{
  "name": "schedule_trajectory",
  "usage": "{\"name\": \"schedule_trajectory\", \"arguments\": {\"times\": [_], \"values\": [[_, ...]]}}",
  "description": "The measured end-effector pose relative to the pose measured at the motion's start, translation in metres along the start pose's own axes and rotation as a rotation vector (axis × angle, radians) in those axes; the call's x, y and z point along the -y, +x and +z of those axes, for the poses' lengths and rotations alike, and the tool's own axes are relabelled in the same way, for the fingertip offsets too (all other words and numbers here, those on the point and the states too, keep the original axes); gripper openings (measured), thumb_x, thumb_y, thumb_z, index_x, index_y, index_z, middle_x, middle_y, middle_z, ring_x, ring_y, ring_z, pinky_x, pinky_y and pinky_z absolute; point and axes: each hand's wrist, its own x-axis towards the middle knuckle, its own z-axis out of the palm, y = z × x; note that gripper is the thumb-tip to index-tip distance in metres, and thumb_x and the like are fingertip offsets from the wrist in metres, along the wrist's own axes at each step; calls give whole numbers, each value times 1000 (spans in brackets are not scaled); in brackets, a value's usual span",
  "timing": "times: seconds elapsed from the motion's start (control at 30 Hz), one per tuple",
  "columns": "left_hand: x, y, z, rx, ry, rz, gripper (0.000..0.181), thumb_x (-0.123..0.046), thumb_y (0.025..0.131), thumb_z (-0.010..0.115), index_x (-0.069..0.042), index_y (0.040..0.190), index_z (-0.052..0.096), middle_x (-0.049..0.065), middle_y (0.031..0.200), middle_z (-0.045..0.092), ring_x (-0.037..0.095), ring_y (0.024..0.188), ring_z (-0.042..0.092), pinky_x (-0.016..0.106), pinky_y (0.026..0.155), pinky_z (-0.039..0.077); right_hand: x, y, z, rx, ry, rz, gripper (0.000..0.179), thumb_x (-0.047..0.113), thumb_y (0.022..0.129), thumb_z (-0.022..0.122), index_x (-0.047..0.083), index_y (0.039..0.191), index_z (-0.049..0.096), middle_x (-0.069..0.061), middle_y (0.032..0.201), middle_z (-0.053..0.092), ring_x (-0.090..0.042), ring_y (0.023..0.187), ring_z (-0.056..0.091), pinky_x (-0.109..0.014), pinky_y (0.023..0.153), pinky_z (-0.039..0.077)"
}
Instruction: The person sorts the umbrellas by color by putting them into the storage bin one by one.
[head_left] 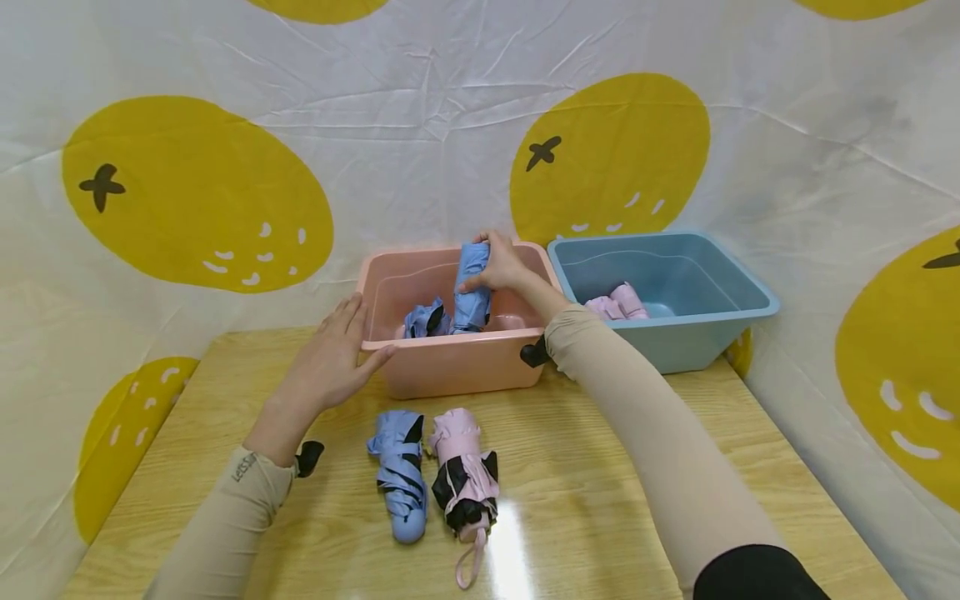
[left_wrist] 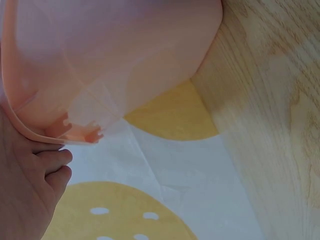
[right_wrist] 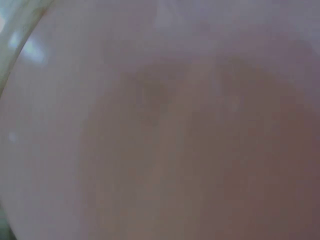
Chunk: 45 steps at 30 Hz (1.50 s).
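Note:
In the head view my right hand (head_left: 504, 268) grips a folded blue umbrella (head_left: 472, 292), which stands nearly upright inside the pink bin (head_left: 457, 367). Beside it in the bin lies another blue umbrella (head_left: 426, 320), partly hidden by the front wall. My left hand (head_left: 330, 358) rests against the bin's left rim, fingers extended and thumb apart; the left wrist view shows this hand (left_wrist: 30, 175) at the rim's corner. On the table in front lie a wrapped blue umbrella (head_left: 401, 475) and a pink umbrella (head_left: 467, 471) with a wrist loop. The right wrist view is filled by a blurred pinkish surface.
A blue-grey bin (head_left: 675, 342) stands right of the pink one, with pink folded umbrellas (head_left: 618, 302) inside. Both bins sit at the back of the wooden table (head_left: 585, 500). Behind them hangs a white cloth (head_left: 420, 167) with yellow fruit prints.

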Motion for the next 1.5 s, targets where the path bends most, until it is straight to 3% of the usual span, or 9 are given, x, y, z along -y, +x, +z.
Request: {"name": "schedule_trajectory", "arguments": {"times": [0.17, 0.27, 0.5, 0.73, 0.87, 1.0, 1.27, 1.37, 1.5], "values": [[1, 1, 0, -2, -4, 8, 92, -65, 93, 35, 3, 150, 12, 19, 158, 7, 37, 144, 9, 53, 115, 14, -8, 1, 10, 80, -10, -23, 77, 24, 62, 90, 14, 120, 40, -12, 124, 38, -26, 108, 43, -35, 92, 44], [2, 0, 0, -12, -3, 6, 95, -68, 91, 32, 3, 150, 11, 19, 158, 7, 37, 144, 9, 52, 116, 14, -8, 1, 14, 123, 41, -31, 73, 18, 65, 89, 11, 119, 40, -14, 119, 43, -27, 104, 47, -36, 89, 46], [2, 0, 1, -16, -12, 10, 95, -68, 91, 33, 3, 150, 12, 19, 157, 8, 37, 144, 11, 52, 115, 15, -12, 0, 21, 199, 116, 46, 70, 16, 70, 85, 11, 123, 39, -14, 119, 43, -26, 103, 49, -33, 84, 50], [2, 0, 1, -14, -21, 8, 94, -67, 92, 32, 3, 151, 9, 20, 157, 7, 39, 143, 11, 54, 115, 15, -15, -4, 27, 418, 286, 168, 68, 5, 78, 77, 14, 128, 31, -19, 118, 44, -32, 99, 56, -45, 73, 57], [1, 0, 1, -18, -25, 9, 95, -68, 91, 33, 3, 151, 10, 19, 158, 8, 37, 144, 10, 53, 115, 15, -16, -6, 28, 492, 264, 206, 64, 3, 82, 72, 10, 128, 28, -19, 122, 42, -30, 93, 59, -44, 74, 57], [2, 1, 2, -22, -43, 11, 95, -68, 91, 34, 2, 151, 10, 18, 158, 7, 36, 144, 8, 52, 115, 14, -15, -7, 29, 556, 223, 220, 63, -2, 84, 68, 6, 131, 26, -17, 136, 31, -31, 93, 61, -43, 82, 55], [2, 1, 2, -26, -48, 20, 96, -69, 90, 34, 2, 151, 10, 19, 158, 8, 37, 144, 9, 53, 115, 15, -12, -14, 25, 792, -5, 183, 77, 5, 91, 60, 10, 153, 14, -11, 156, 15, -23, 126, 42, -32, 90, 49], [2, 1, 2, -27, -46, 17, 96, -68, 90, 35, 2, 151, 10, 19, 158, 8, 37, 144, 9, 53, 115, 15, -9, -16, 23, 861, -8, 198, 73, 6, 94, 55, 11, 153, 12, -11, 158, 10, -24, 132, 36, -34, 99, 45], [1, 1, 2, -23, -43, 11, 96, -68, 90, 36, 2, 151, 9, 19, 158, 7, 37, 144, 9, 53, 115, 15, -8, -16, 22, 885, -9, 214, 73, 10, 95, 55, 13, 154, 11, -9, 159, 8, -23, 137, 30, -35, 105, 41]]}}
